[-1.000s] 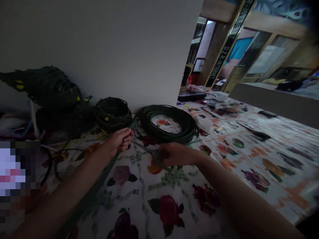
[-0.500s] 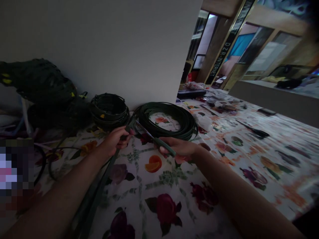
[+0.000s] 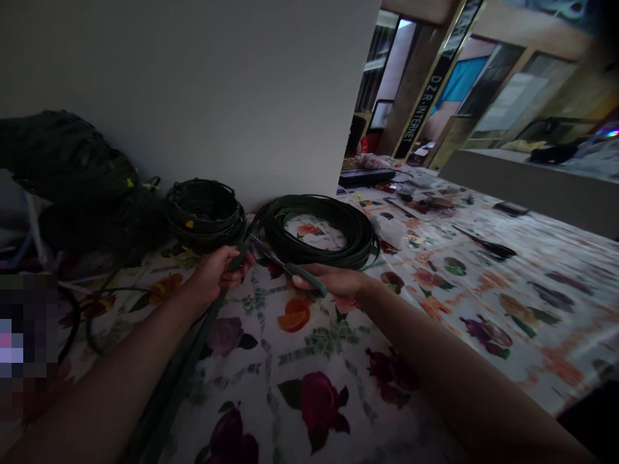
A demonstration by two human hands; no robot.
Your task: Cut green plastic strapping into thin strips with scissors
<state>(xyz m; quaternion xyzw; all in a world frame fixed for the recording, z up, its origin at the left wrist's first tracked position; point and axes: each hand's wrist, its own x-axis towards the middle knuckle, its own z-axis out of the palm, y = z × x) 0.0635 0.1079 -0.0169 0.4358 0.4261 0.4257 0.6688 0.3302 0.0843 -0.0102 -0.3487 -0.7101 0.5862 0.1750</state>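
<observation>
My left hand point(image 3: 227, 270) is closed around dark green flat strips point(image 3: 193, 361), which trail down toward the bottom edge. In my right hand point(image 3: 333, 282) is a pair of green-handled scissors point(image 3: 305, 278), its thin metal blades pointing left to the strips just above my left fingers. Whether the blades touch the strip is too dark to tell. Just behind both hands lies a wide coil of dark green strip point(image 3: 353, 222), flat on the table. A smaller, taller dark coil point(image 3: 203, 216) sits left of it, past my left hand.
A large dark green bundle point(image 3: 72, 161) rises at the left against the pale wall point(image 3: 217, 84). Black-handled scissors point(image 3: 496, 248) lie to the right on the flowered tablecloth point(image 3: 338, 399). A crumpled clear plastic bag point(image 3: 389, 231) touches the wide coil's right side. Small clutter lies farther back.
The view has shifted slightly. My right hand and the scissors have moved a little left, with the blades closer to the strip above my left hand. Both hands keep their hold.
</observation>
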